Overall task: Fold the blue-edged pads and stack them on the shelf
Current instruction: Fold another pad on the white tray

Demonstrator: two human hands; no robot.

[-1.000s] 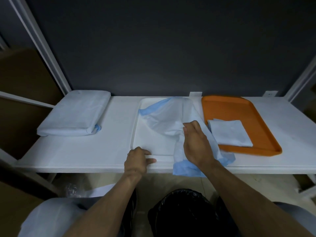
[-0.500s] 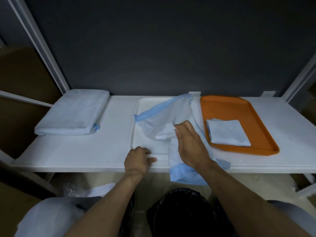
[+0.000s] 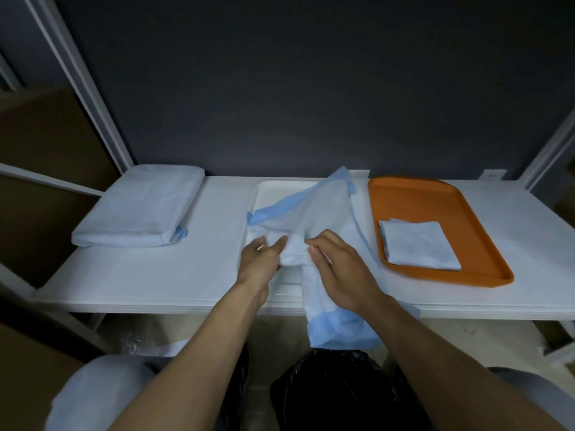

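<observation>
A crumpled white pad with blue edges (image 3: 320, 213) lies over the white tray (image 3: 267, 189) in the middle of the shelf, and one blue end hangs over the front edge. My left hand (image 3: 259, 261) and my right hand (image 3: 339, 269) both pinch a bunched part of the pad between them. A stack of folded pads (image 3: 140, 209) sits at the left end of the white shelf (image 3: 161, 275). One small folded pad (image 3: 418, 244) rests in the orange tray (image 3: 441, 197) on the right.
A dark wall stands close behind the shelf, with white uprights at both sides. A black bag (image 3: 339, 393) sits below the front edge between my arms. Brown boxes (image 3: 46, 144) fill the left side.
My left hand has left the tray's front rim and taken hold of the pad next to my right hand. The pad's far edge has lifted and shifted to the right.
</observation>
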